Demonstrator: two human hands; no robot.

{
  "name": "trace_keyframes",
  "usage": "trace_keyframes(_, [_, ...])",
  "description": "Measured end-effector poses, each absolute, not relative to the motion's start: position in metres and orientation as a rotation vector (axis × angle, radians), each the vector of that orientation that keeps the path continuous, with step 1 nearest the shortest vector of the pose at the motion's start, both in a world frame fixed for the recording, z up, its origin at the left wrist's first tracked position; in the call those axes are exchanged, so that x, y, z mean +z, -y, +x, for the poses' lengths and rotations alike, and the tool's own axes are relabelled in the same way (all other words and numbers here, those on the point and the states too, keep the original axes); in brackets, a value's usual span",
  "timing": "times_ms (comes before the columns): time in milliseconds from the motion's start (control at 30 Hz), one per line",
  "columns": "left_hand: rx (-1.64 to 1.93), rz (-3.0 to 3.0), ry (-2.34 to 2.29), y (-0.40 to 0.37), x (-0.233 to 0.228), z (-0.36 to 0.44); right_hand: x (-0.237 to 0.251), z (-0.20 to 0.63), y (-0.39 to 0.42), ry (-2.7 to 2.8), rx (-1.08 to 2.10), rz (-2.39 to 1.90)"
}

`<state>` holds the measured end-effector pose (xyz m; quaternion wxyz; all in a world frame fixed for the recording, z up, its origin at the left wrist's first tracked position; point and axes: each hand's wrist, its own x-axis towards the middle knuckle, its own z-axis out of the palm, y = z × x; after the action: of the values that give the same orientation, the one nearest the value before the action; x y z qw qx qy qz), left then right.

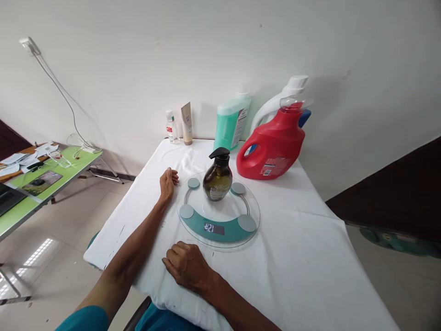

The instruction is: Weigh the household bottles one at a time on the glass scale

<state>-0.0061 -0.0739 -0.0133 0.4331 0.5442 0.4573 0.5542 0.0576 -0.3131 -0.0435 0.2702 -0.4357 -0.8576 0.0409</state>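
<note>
A dark olive pump bottle (217, 177) stands upright on a round glass bathroom scale (218, 234), a little behind its middle. The scale's small display is lit with digits that I cannot read surely. My left hand (168, 184) rests on its side on the white cloth, just left of the scale's rim, fingers loosely extended and holding nothing. In front of the scale, my right hand (188, 266) lies on the cloth with its fingers curled into a fist; nothing shows in it. Neither hand touches the bottle.
Behind the scale stand a red detergent jug (275, 142), a white jug (268, 108) and a green liquid bottle (227, 124). A beige tube (186, 124) and a small clear bottle (170, 126) stand at the back left. A green desk (79, 158) is further left.
</note>
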Motion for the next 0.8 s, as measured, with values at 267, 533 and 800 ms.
trace_keyframes(267, [1.329,1.394,-1.131,0.0729,-0.012,-0.0052,-0.0442,0.0586,0.3149,2.322,0.122,-1.145])
trace_keyframes(533, [1.315,1.424,-1.14,0.075,-0.0097,-0.0048,-0.0436,0.0581,0.3151,2.332,0.103,-1.154])
trace_keyframes(800, [1.305,1.44,-1.163,0.0752,-0.009,-0.0048,-0.0436,0.0584,0.3153,2.301,0.094,-1.134])
